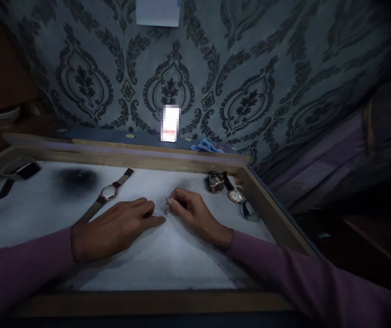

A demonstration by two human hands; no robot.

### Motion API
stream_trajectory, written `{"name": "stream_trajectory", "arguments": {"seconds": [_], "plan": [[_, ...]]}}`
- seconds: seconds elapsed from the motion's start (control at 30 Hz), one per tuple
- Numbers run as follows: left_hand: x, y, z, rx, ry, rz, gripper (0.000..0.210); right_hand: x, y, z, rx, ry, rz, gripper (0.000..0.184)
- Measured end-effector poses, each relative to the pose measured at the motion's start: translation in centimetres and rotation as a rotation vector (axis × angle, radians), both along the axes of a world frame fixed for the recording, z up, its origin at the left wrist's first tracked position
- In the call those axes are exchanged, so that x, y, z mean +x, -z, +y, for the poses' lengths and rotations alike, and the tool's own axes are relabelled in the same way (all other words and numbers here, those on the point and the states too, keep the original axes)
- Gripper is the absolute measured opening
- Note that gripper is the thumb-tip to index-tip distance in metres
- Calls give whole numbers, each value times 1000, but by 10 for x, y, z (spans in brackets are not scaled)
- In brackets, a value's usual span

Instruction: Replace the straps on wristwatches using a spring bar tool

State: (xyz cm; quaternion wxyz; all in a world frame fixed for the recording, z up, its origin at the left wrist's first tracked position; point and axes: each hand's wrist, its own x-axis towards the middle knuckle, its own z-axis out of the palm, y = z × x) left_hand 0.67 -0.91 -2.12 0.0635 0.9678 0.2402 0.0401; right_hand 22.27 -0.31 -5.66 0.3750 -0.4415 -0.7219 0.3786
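My right hand (198, 216) pinches a thin metal tool (166, 210) between thumb and fingertips. Its tip points down toward the white surface (168, 264); the exact kind is too small to make out. Just left of it, my left hand (116, 225) rests palm down, thumb stretched out close to the tool's tip and the other fingers bent. Nothing shows in that hand. Beyond it lies a wristwatch (108, 192) with a round pale dial and a brown strap, laid out at a slant. Part of its lower strap runs behind my left hand.
Wooden walls (140, 155) frame the surface. At the right lie a bulky watch (215, 182), a dark-strapped watch (235, 196) and another watch (250, 212). A black-faced watch (27, 170) is far left. Behind the rim are a bright phone-like panel (170, 123) and blue cloth (206, 146).
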Motion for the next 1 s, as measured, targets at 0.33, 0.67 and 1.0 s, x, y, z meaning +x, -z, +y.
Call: {"name": "stream_trajectory", "arguments": {"seconds": [0.33,0.67,1.0], "plan": [[-4,-3,0,112,-10,3,36,14,-10,8,-124,-130,82,22],[-1,-1,0,35,-35,8,46,28,-20,7,94,-186,-335,8],[-1,10,8,17,-55,-7,54,27,-25,-1,237,-236,-539,9]]}}
